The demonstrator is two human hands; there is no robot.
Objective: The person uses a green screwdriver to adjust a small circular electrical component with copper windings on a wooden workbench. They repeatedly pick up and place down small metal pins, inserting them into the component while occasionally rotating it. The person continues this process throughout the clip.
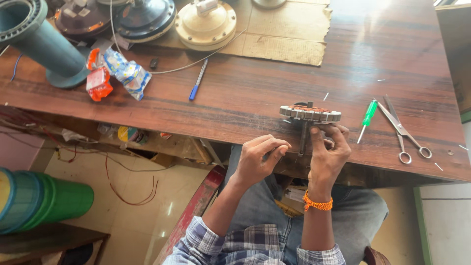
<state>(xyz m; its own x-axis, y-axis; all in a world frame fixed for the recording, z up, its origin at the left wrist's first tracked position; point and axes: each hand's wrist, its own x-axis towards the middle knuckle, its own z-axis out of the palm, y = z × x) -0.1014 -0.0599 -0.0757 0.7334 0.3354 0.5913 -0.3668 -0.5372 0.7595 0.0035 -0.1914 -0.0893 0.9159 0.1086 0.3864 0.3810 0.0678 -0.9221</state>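
Our right hand (pixel 327 153) grips the shaft under the wound stator (pixel 310 113), keeping it upright at the wooden surface's (pixel 255 98) near edge; our left hand (pixel 258 158), fingers curled and holding nothing we can see, waits beside. Screwdriver (pixel 367 118) and scissors (pixel 403 129) lie to the right.

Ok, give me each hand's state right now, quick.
Left hand: fingers curled, pinched near the shaft; whether it holds anything cannot be told.
Right hand: closed on the motor stator, held by its shaft.
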